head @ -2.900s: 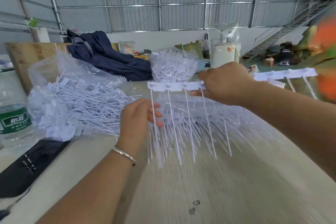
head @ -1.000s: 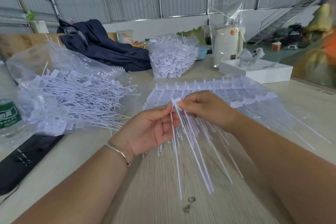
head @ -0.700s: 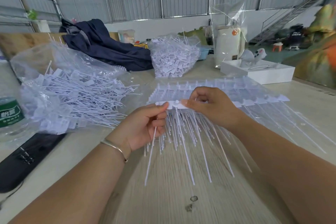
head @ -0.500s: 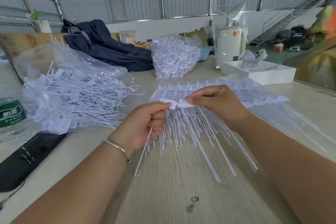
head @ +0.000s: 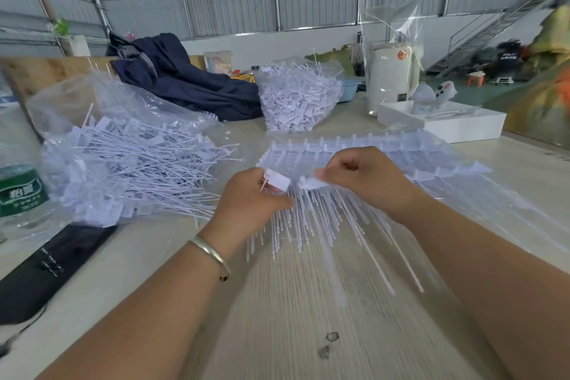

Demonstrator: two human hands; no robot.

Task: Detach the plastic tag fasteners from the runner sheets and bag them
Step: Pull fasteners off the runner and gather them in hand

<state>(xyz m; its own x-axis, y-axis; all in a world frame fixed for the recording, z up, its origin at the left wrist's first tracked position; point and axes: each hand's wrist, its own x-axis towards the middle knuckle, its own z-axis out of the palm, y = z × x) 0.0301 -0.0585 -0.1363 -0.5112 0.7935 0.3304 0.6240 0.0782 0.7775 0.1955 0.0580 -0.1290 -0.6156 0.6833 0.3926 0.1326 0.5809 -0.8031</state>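
Note:
My left hand (head: pixel 251 199) is closed around one white tag fastener (head: pixel 277 179), whose flat head shows above the thumb. My right hand (head: pixel 359 177) pinches a short strip of joined fasteners (head: pixel 310 183) just to the right, a small gap between the two pieces. Thin white tails (head: pixel 339 231) hang down from the strip over the table. Under both hands lies a stack of runner sheets (head: pixel 385 148). A clear bag of loose fasteners (head: pixel 129 160) lies open at the left. A second filled bag (head: pixel 297 99) stands behind.
A water bottle (head: pixel 20 194) and a black flat object (head: pixel 46 268) sit at the left edge. A dark blue jacket (head: pixel 185 80) lies at the back. A white tray (head: pixel 441 122) and a white jug in plastic (head: pixel 390 83) stand at the back right.
A long strip was held up; it was then worked down to a short piece. Since half a second ago the left fastener has come apart from the strip in my right hand.

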